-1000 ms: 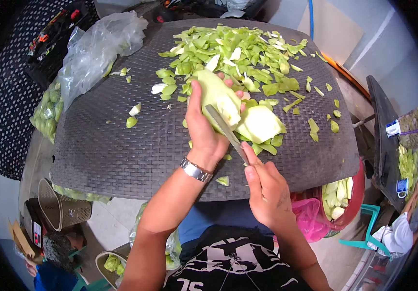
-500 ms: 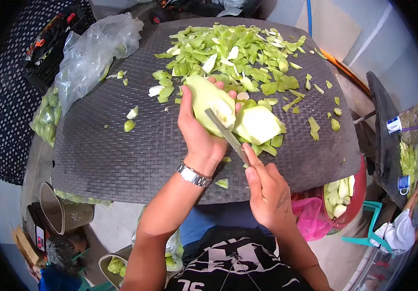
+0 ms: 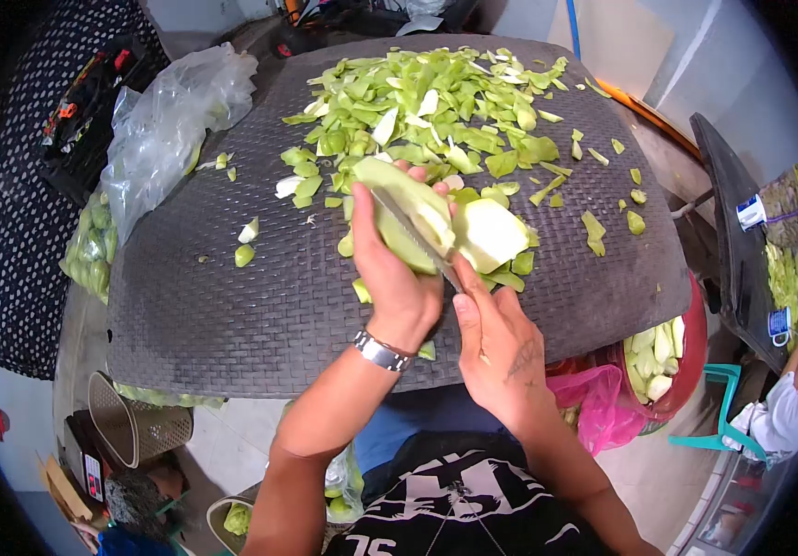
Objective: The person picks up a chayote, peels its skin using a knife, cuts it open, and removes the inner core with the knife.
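Observation:
My left hand [image 3: 394, 287], with a metal watch at the wrist, is wrapped round a pale green peeled chayote [image 3: 389, 179] above the table. My right hand [image 3: 501, 347] is closed on the handle of a knife [image 3: 408, 227]. The blade lies along the chayote's near side, pressed against its flesh; how deep it cuts I cannot tell. Just right of the chayote, a cut chayote piece [image 3: 493, 233] rests white face up on some green peelings. A broad heap of peelings [image 3: 436, 97] spreads beyond my hands.
The dark woven table [image 3: 232, 343] has a crumpled plastic bag [image 3: 176, 120] at its left edge. A red basin [image 3: 695, 357] of chayote pieces and a pink bag [image 3: 603, 398] sit below right. A wicker bin [image 3: 153, 431] stands below left. A person's white clothing [image 3: 779, 417] shows far right.
The knife blade has moved from the chayote's hollowed end to lie along its near side. Two strips of green now show on the table left of my left hand. The view has shifted slightly.

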Available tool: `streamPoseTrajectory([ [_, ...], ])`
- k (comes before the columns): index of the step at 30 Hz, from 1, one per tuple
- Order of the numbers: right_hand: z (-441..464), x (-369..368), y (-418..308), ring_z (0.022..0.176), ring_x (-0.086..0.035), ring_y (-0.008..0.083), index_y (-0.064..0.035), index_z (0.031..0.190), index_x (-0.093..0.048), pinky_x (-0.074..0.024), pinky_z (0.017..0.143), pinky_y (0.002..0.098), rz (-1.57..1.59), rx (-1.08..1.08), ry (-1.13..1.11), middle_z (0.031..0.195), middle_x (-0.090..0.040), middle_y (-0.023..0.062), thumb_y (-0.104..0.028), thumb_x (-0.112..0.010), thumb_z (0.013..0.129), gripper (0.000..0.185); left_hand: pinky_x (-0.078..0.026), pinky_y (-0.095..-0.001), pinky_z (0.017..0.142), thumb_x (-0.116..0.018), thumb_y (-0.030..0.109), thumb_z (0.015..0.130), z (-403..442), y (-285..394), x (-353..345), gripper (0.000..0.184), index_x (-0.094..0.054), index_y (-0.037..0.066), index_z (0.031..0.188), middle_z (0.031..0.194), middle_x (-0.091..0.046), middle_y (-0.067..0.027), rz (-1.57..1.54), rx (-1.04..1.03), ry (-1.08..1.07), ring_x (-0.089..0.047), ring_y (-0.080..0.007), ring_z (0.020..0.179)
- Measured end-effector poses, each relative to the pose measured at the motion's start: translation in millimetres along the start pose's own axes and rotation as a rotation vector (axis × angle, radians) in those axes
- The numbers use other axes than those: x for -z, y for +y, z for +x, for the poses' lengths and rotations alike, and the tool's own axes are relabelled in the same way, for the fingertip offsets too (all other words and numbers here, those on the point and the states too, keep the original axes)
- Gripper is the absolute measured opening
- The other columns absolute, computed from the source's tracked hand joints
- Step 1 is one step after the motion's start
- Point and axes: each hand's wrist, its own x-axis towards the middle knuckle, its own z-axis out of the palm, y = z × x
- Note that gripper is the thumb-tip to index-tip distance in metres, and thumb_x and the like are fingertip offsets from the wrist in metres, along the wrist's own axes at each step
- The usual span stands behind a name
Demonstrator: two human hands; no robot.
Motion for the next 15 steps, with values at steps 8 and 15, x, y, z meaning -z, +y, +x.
streamPoseTrajectory([
  [8,4,2,-10,0.085,-0.069,0.0512,-0.0199,0.147,-0.056,-0.0546,0.077,0.0606,-0.059,-0.002,-0.045,0.102,-0.063,0.0263,-0.04,-0.047,0.111,0.042,-0.057,-0.0498,0.087,-0.047,0.062,0.107,2,10,0,0.065,-0.05,0.006,0.139,0.121,-0.061,-0.0114,0.071,-0.076,0.023,-0.065,-0.033,0.104],
  [15,21,7,6,0.089,-0.071,0.0478,-0.0087,0.134,-0.062,-0.0546,0.076,0.0565,0.239,0.107,-0.098,0.091,-0.071,0.0257,-0.03,-0.052,0.11,0.034,-0.057,-0.0477,0.087,-0.049,0.058,0.107,5,12,0,0.062,-0.048,0.007,0.143,0.121,-0.062,-0.0097,0.099,-0.078,-0.001,-0.065,-0.0316,0.105],
])
